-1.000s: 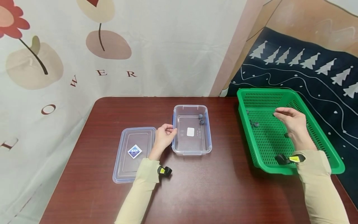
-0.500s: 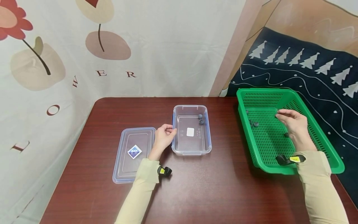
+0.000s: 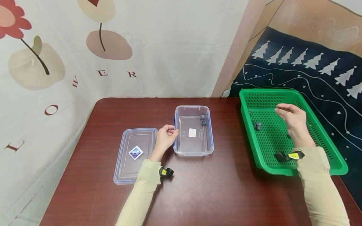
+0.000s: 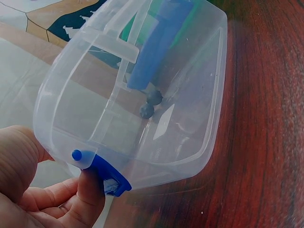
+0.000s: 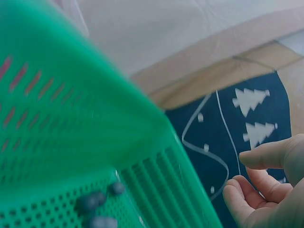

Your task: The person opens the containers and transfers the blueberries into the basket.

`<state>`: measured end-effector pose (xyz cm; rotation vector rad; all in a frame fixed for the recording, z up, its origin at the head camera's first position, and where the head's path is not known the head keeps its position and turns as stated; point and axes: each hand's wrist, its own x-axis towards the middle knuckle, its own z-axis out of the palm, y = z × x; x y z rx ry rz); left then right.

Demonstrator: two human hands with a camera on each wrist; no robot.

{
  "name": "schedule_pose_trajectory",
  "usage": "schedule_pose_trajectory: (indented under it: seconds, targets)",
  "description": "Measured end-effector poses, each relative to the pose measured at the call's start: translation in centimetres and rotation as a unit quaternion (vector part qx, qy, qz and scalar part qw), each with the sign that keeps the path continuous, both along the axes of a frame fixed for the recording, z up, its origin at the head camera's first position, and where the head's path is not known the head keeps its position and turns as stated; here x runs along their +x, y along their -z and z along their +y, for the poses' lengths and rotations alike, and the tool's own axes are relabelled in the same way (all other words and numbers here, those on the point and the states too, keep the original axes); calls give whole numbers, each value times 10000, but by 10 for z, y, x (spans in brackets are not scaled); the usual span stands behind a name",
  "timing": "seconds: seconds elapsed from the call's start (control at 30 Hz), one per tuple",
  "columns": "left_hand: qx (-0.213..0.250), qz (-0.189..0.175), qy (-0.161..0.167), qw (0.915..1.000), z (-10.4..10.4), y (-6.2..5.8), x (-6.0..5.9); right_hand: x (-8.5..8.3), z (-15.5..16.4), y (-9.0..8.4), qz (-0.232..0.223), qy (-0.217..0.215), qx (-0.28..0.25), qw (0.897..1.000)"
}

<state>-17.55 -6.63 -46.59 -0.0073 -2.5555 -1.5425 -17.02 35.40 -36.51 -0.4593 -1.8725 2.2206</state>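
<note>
My left hand [image 3: 166, 137] pinches the left wall of a clear plastic food box [image 3: 183, 147]. In the left wrist view its fingers [image 4: 88, 194] lie by the blue latch [image 4: 111, 178]. A few blueberries [image 4: 151, 100] rest inside the box. My right hand [image 3: 295, 121] is over the green basket [image 3: 325, 147], thumb and fingertips drawn together. A small dark blueberry [image 3: 276, 106] shows at those fingertips in the head view; against dark cloth in the right wrist view it does not stand out. Several blueberries [image 5: 92, 202] lie on the basket floor.
The box's lid [image 3: 135, 169], with a blue and white sticker, lies flat at left, beside the left forearm. A brown wooden table [image 3: 215, 188] carries everything. Behind it hangs a pale printed cloth [image 3: 175, 47], and a navy tree-patterned cloth [image 3: 311, 75] stands past the basket.
My right hand dips slightly, then rises and shifts a little to the left over the basket. Blueberries near the basket's left side have shifted slightly. My left hand stays on the box.
</note>
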Motion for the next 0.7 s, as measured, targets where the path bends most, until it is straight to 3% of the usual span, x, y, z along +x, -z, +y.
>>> schedule_pose_trajectory:
  seconds: [0.13,0.37,0.53,0.7]
  targets:
    - [34,-39,19,10000,0,-1,0,-8,-21,-4,196,-227,108,9995]
    - [73,12,47,10000,-1,-1,1,-23,-62,-5,389,-562,789,9945]
    - [66,-43,35,10000,0,-1,1,-30,-91,-6,168,-834,1662,9824]
    - [84,-138,37,9999,0,-1,0,-32,-122,-1,169,-1142,1991,9732]
